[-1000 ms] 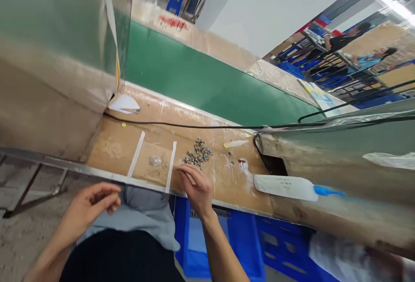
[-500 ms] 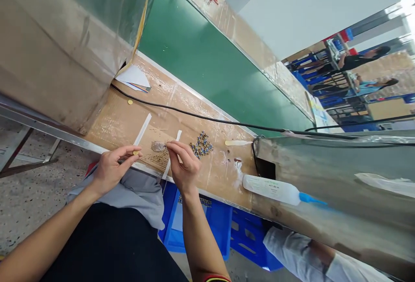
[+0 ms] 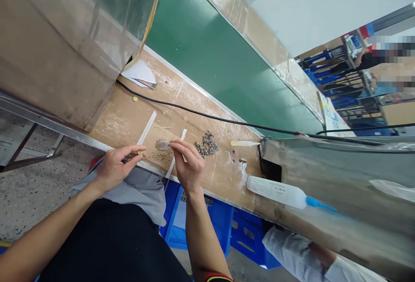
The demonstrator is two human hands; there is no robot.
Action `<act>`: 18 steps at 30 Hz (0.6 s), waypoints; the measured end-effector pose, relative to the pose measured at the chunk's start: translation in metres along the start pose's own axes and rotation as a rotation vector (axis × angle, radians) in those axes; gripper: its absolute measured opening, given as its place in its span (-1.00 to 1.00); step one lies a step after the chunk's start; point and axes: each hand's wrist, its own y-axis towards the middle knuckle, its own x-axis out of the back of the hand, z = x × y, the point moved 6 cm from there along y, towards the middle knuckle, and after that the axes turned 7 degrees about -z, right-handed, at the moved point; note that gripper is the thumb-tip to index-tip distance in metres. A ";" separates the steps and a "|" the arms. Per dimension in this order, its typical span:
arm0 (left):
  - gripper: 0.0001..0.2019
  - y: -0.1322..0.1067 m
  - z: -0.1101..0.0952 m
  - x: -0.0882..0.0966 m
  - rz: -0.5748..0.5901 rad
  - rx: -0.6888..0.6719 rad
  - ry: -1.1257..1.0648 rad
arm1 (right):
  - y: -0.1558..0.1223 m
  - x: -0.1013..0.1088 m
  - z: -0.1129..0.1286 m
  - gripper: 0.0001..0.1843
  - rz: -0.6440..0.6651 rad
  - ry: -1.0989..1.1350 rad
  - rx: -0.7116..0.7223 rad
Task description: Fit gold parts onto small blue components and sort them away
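Observation:
My left hand (image 3: 115, 167) is closed in a pinch at the table's front edge, with a small yellow disc (image 3: 140, 153) between thumb and fingertips. My right hand (image 3: 189, 163) is also pinched, its fingertips beside a small clear plastic piece (image 3: 161, 144) on the cardboard. What those fingers hold, if anything, is too small to make out. Tiny brown bits (image 3: 158, 156) lie scattered between the hands. Just right of my right hand is a heap of small blue and brass-coloured parts (image 3: 206, 144).
A black cable (image 3: 207, 118) crosses the worktable (image 3: 110, 122). Another yellow disc (image 3: 135, 99) lies farther back. To the right are a pale spatula-like stick (image 3: 240, 143) and a white bottle with a blue nozzle (image 3: 275, 191). A blue crate (image 3: 220, 226) stands below. Other people sit far off at right.
The whole view has shifted slightly, so the table appears farther right. Both hands keep their pinches and nearly the same places over the table; the disc stays in my left hand.

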 end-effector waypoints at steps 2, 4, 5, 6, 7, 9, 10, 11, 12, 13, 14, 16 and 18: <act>-0.77 0.000 0.000 0.000 0.004 -0.001 -0.003 | 0.001 0.000 0.000 -0.71 0.012 0.007 -0.001; -0.77 0.000 0.001 0.000 0.010 0.006 -0.004 | 0.002 0.000 0.000 -0.71 0.018 0.015 0.000; -0.77 0.000 0.001 0.000 0.014 0.011 -0.004 | 0.003 0.000 0.001 -0.71 0.017 0.018 0.004; -0.76 0.000 0.002 0.000 0.015 0.016 -0.006 | 0.003 0.000 0.001 -0.71 0.016 0.021 0.007; -0.76 0.001 0.002 0.000 0.019 0.022 -0.009 | 0.003 0.000 0.002 -0.70 0.015 0.023 0.010; -0.76 0.001 0.003 0.000 0.023 0.036 -0.017 | 0.004 0.001 0.003 -0.70 0.009 0.029 0.010; -0.76 0.001 0.003 0.000 0.026 0.044 -0.022 | 0.004 0.001 0.003 -0.70 0.005 0.032 0.009; -0.76 0.001 0.003 0.000 0.028 0.053 -0.026 | 0.004 0.001 0.003 -0.71 0.002 0.032 0.006; -0.75 0.001 0.003 0.000 0.028 0.058 -0.027 | 0.004 0.001 0.003 -0.72 0.001 0.027 0.002; -0.75 0.001 0.003 0.000 0.029 0.061 -0.026 | 0.004 0.001 0.003 -0.74 0.003 0.018 -0.003; -0.75 0.001 0.003 0.000 0.029 0.062 -0.022 | 0.004 0.000 0.003 -0.75 0.007 0.007 -0.010; -0.74 0.001 0.002 0.000 0.029 0.058 -0.011 | 0.003 0.000 0.002 -0.78 0.010 -0.012 -0.025; -0.74 0.002 0.000 0.000 0.030 0.056 -0.006 | 0.003 0.000 0.002 -0.78 0.007 -0.018 -0.036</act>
